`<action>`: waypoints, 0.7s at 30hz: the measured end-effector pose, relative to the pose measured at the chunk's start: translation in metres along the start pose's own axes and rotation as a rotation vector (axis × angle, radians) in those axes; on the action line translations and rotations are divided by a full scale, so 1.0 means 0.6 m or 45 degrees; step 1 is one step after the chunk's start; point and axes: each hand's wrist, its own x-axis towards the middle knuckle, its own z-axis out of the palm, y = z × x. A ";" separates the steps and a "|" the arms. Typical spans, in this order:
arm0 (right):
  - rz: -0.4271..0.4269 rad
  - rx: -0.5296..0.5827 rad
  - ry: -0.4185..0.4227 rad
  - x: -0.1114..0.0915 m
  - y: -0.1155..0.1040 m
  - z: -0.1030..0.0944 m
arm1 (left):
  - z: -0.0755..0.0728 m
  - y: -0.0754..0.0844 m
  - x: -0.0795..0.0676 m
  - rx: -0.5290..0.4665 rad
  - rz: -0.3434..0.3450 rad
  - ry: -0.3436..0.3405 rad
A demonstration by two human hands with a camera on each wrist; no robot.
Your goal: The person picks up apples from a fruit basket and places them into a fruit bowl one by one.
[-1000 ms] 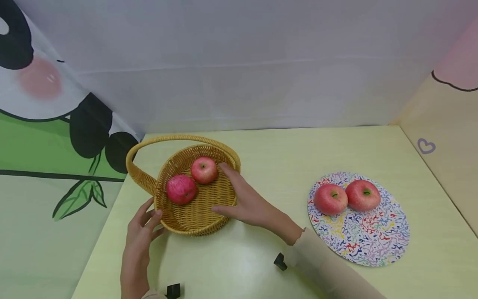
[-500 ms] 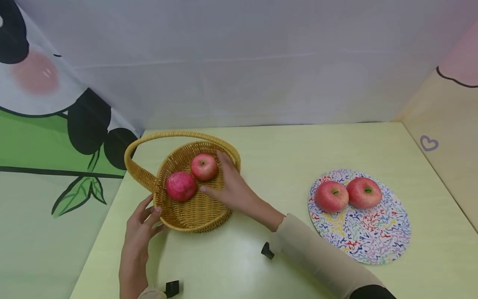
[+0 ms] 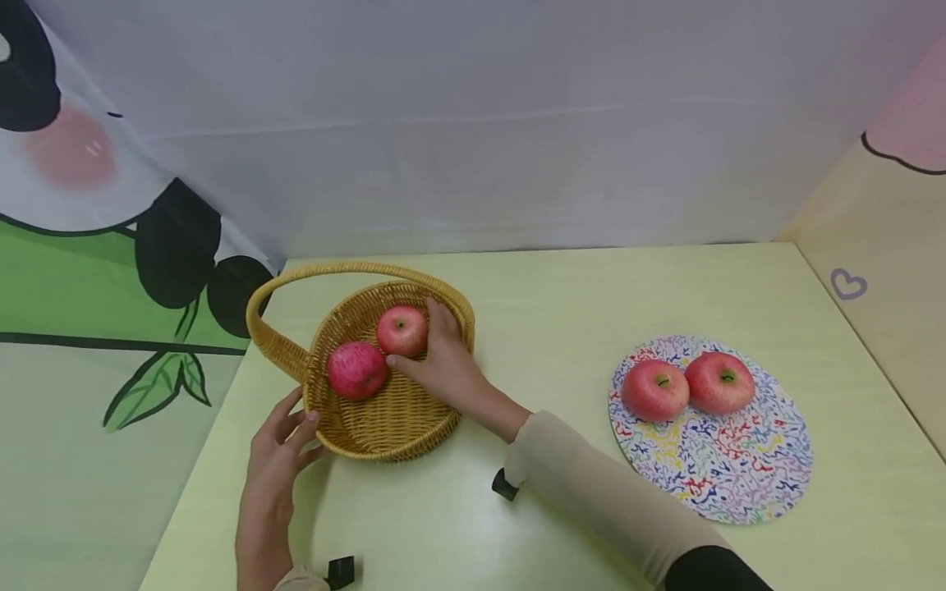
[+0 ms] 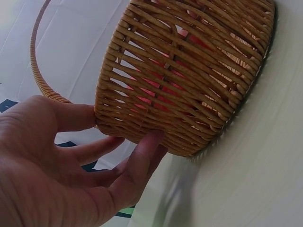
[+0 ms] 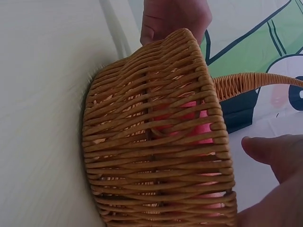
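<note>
A round wicker basket (image 3: 384, 423) with a tall arched handle (image 3: 355, 268) stands at the left of the table. Inside it are a darker pink apple (image 3: 356, 371) and a lighter red apple (image 3: 401, 330). My left hand (image 3: 275, 460) holds the basket's near-left side, its thumb and fingertips at the rim and outer weave (image 4: 156, 94). Over the basket reaches my right hand (image 3: 447, 361), thumb and fingers spread on either side of the lighter apple. In the right wrist view the basket wall (image 5: 156, 142) hides this hand's fingertips; its thumb (image 5: 258, 149) extends above the rim.
On the right, a round patterned board (image 3: 746, 476) bears two red apples, one (image 3: 655, 391) beside the other (image 3: 720, 383). The pale table (image 3: 562, 328) meets a white cloth wall (image 3: 480, 164) at the back and printed panels at both sides.
My right hand has moved left and farther into the basket, its thumb and fingers drawing closer around the lighter apple. My left hand has stayed on the basket's side.
</note>
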 end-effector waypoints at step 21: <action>0.186 0.049 -0.017 0.060 0.008 0.036 | 0.002 -0.003 0.000 -0.009 0.016 0.010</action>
